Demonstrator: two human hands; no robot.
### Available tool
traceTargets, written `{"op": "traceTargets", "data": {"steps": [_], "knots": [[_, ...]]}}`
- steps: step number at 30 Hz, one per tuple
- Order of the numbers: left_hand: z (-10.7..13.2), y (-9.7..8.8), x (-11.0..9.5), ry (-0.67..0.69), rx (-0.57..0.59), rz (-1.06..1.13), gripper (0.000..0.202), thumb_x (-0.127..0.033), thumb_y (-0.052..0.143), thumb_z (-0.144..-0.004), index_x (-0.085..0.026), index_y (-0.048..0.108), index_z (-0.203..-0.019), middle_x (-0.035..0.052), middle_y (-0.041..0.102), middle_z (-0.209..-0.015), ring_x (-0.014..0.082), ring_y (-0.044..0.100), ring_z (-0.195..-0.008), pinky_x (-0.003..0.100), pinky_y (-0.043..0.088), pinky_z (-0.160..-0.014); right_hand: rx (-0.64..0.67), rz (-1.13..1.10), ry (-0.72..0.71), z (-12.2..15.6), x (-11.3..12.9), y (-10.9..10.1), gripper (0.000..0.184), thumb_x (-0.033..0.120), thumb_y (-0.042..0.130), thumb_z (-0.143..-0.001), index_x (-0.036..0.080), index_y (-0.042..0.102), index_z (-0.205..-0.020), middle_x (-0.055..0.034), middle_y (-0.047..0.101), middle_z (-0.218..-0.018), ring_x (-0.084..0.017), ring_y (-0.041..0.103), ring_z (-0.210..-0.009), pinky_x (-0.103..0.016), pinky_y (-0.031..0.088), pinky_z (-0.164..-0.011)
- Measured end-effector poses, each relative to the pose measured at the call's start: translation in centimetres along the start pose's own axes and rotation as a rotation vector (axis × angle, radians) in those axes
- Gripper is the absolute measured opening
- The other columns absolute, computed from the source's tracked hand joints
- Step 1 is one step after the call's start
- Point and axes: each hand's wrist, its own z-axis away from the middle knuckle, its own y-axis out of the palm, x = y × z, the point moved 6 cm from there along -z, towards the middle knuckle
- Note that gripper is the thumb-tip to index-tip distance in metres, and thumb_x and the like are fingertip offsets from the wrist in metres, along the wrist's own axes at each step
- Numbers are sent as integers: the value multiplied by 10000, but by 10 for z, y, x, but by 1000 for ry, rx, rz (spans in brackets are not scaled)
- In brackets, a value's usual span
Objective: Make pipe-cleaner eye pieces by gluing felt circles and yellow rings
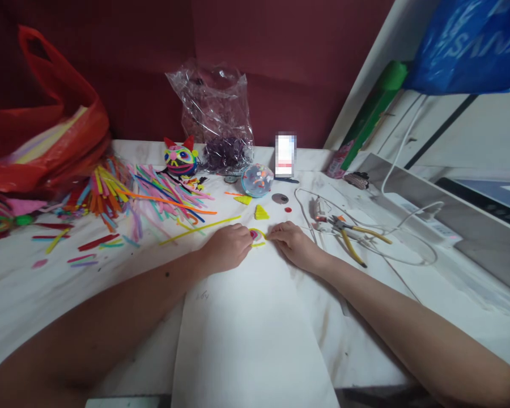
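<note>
My left hand (pixel 226 248) is closed, its fingertips pressed on the left side of a small curved pipe cleaner piece (pixel 255 234) with a yellow rim and a pink middle. From the other side my right hand (pixel 296 246) pinches at the yellow end of that piece, thumb and forefinger together. Both hands rest at the top of a white paper sheet (pixel 250 328). A long yellow pipe cleaner (pixel 204 228) lies just beyond my left hand. Farther back are two yellow fuzzy triangles (pixel 262 212), (pixel 242 199) and a small red disc (pixel 288 209).
Pliers (pixel 351 241) and a tangled white cable (pixel 425 262) lie right. Behind stand a clear ball (pixel 257 180), a lit phone (pixel 285 156) and a colourful cat-like head (pixel 181 160). Pipe cleaner bundles (pixel 161 190) and a red bag (pixel 46 124) fill the left.
</note>
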Motion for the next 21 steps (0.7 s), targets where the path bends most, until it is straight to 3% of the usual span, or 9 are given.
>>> {"op": "traceTargets", "data": {"steps": [4,9,12,14,17,21], "knots": [[0,-3,-1,3,-6,14,176,-184,436,-901,-151,590,-822,67,586,-830,180,533,-847,304,436,-770,-33,3,87,-2,-4,-18,297,79,443,-836,179,697,-954,-110,673,-946,-208,597,-902,-360,493,-808],[-1,-6,1,5,-47,28,170,-187,449,-896,-153,592,-811,64,581,-812,183,520,-818,305,431,-733,-189,291,348,3,-34,-94,272,172,458,-835,152,685,-984,-125,648,-973,-232,596,-910,-358,478,-804],[-2,-5,2,10,-77,35,233,-172,414,-906,-160,582,-745,57,560,-769,180,498,-782,306,421,-712,-115,477,559,22,-62,-127,306,302,473,-855,155,671,-1037,-126,650,-1000,-240,596,-874,-341,459,-735],[-3,-5,3,7,-79,38,258,-165,390,-911,-158,574,-730,59,549,-761,179,485,-766,309,419,-707,28,578,654,40,-78,-131,378,398,513,-834,151,650,-1085,-140,647,-1031,-267,578,-925,-342,437,-738],[-4,-3,4,-8,-60,40,273,-161,369,-913,-157,554,-712,63,535,-756,180,474,-756,316,418,-709,221,637,715,65,-93,-117,396,439,548,-802,169,639,-1078,-136,650,-1007,-280,562,-952,-332,411,-736],[-5,-3,4,-26,-41,54,273,-148,368,-908,-164,526,-687,59,525,-748,181,474,-765,321,416,-730,202,677,736,76,-95,-106,285,316,533,-800,159,637,-1013,-138,631,-1012,-267,566,-933,-330,395,-734]]}}
